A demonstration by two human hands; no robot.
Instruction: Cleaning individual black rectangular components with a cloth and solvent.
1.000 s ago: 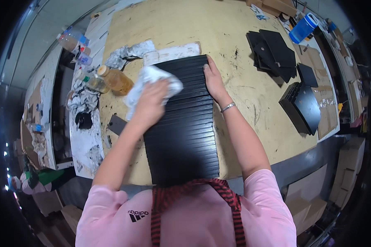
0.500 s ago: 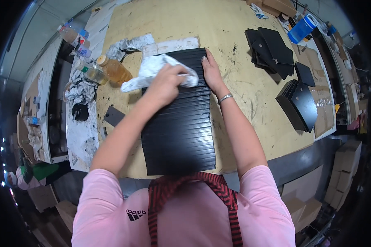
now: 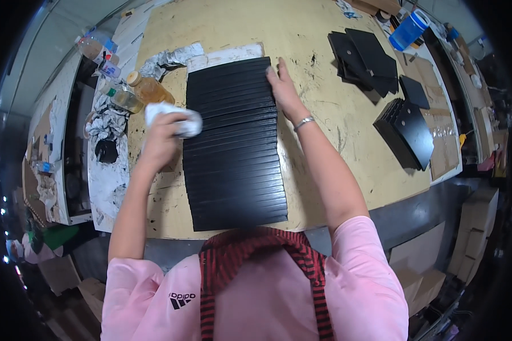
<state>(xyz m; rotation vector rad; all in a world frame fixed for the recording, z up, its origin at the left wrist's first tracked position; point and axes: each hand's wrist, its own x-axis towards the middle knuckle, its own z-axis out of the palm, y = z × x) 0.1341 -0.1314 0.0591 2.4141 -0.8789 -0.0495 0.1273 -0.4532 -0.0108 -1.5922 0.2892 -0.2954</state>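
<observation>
A long row of thin black panels (image 3: 233, 153) lies packed edge to edge on the yellowish worktable, forming a ribbed black block in front of me. My left hand (image 3: 162, 133) is closed on a crumpled white cloth (image 3: 189, 122) at the left edge of this row. Against the far right edge of the panels rests my right hand (image 3: 284, 88), its fingers stretched out and holding nothing. A white block (image 3: 227, 55) sits flat just beyond the far end of the row.
Bottles of amber liquid (image 3: 151, 88) and crumpled cloths (image 3: 105, 122) stand at the left. On the right lie loose black plates (image 3: 364, 59), a stack of black plates (image 3: 407, 133) and a blue container (image 3: 408, 31). Cardboard boxes (image 3: 475, 233) are on the floor.
My left hand has swept the cloth from over the panels to their left edge. My right hand stays by the far right edge, its fingers now somewhat more spread.
</observation>
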